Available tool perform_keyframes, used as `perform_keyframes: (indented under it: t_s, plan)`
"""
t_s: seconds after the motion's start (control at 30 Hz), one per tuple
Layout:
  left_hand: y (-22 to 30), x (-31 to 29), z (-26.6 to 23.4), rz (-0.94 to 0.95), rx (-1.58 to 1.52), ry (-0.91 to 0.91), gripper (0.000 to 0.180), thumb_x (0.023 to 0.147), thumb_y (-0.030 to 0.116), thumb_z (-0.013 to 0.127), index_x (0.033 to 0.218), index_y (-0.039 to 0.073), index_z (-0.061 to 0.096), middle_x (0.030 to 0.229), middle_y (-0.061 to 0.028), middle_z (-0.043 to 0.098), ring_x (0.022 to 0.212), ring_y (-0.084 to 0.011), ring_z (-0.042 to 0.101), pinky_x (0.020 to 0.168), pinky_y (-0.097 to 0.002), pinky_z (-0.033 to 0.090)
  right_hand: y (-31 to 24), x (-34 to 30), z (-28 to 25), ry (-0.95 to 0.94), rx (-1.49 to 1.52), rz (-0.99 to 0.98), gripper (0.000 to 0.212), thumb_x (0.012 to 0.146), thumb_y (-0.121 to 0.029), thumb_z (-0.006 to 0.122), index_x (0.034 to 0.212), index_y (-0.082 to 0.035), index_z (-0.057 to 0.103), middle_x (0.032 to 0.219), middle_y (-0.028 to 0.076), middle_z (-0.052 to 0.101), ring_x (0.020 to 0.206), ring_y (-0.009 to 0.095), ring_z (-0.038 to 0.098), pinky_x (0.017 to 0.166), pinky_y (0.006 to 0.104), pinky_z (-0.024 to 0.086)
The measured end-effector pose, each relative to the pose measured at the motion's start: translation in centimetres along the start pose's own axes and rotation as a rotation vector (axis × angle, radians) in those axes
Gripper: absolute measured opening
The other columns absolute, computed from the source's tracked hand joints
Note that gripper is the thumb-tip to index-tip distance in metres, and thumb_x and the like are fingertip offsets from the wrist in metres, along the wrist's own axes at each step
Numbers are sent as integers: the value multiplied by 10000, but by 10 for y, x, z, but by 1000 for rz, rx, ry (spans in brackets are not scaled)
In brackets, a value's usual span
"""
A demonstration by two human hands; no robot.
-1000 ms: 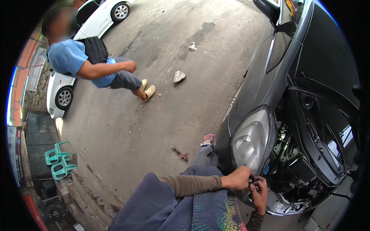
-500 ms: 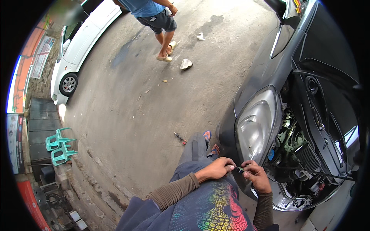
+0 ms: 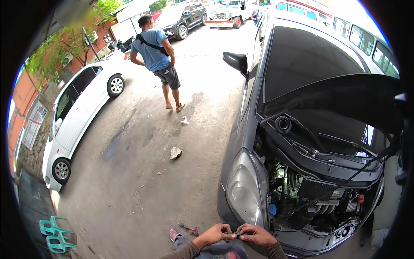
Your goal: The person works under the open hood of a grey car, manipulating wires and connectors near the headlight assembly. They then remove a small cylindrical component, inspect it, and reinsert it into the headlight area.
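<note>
Low in the view, my left hand and my right hand meet fingertip to fingertip. Both are closed in a pinch on a small dark-and-green piece, too small to name and partly covered by my fingers. They hover in front of a dark grey car's headlight, without touching it. To the right, beneath the raised hood, lies the exposed engine bay with a blue cap. A slim tool with red parts rests on the ground beside my foot.
A person in a blue shirt stands farther off, back turned. A white car is parked left, with green plastic chairs near it. A pale rock lies on the pavement. A black vehicle and a jeepney are behind.
My view has tilted up, bringing in more of the street and the car. The person in blue has walked farther away. My hands still pinch the small piece together.
</note>
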State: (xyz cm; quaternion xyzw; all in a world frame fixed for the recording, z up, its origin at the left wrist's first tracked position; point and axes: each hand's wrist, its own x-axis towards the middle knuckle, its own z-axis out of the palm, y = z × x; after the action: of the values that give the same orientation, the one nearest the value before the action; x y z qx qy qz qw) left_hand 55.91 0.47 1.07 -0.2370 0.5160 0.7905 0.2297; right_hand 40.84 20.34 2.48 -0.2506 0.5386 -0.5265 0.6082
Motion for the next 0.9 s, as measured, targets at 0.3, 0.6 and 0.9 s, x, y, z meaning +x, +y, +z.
perform_keyframes:
  t_s: [0.3, 0.6, 0.9]
  plan:
    - [10, -29, -6, -30, -14, -12, 262, 881, 215, 819, 844, 51, 618, 860, 0, 601, 794, -111, 588, 709, -282, 530, 16, -7, 40, 109, 49, 0, 201, 926, -185, 750, 1009, -4, 721, 1115, 49, 638, 1062, 152, 577, 934, 301, 457]
    - [11, -62, -30, 9, -78, 47, 238, 912, 197, 783, 929, 40, 605, 884, -16, 626, 792, -107, 608, 725, -256, 520, -4, 18, 66, 101, 89, -13, 171, 938, -144, 731, 1027, 1, 709, 1122, 27, 622, 1007, 106, 575, 882, 273, 467]
    - [18, -42, -113, 85, 9, -171, 401, 981, 83, 658, 1355, -47, 595, 1158, -121, 721, 991, -134, 662, 879, -306, 557, -11, 74, 107, 430, -424, -127, 186, 878, -156, 756, 992, -14, 720, 1057, 88, 659, 935, 200, 652, 817, 316, 520]
